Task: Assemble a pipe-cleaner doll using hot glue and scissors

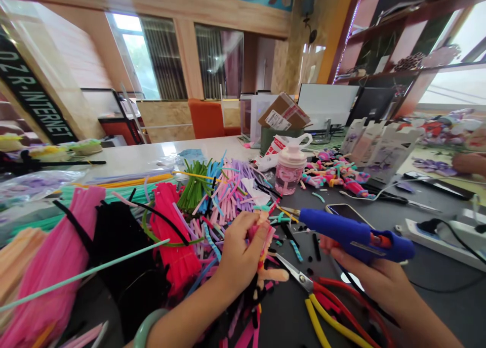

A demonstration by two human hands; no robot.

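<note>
Head view, Reviewer: State the left hand point(243, 254) and its contents, working outward.

Technician: The left hand's fingers curl closed around a small figure of twisted peach and pink chenille stems point(262, 247), above the loose stem pile. The figure should handle as light and soft, with a bendable wire core. Grasp it at the thick twisted body, not by the thin limbs.

Reviewer: State the right hand point(364, 269).

Technician: Its fingers wrap together around the grip of a blue plastic hot glue gun point(353, 235), with the nozzle near the figure. The tool should be stiff and fairly light. Hold it by the grip, clear of the nozzle.

Reviewer: List the surrounding items.

Technician: Just below lie steel scissors point(299, 277) and red-handled and yellow-handled pliers point(322, 310). To the left are bundled pink chenille stems point(49, 257) and red chenille stems point(174, 247). Farther out stand a pink plastic bottle point(290, 171), a black smartphone point(341, 212) and a white power strip point(436, 234). Farthest back are a cardboard box point(284, 113) and a white monitor point(326, 102).
</note>
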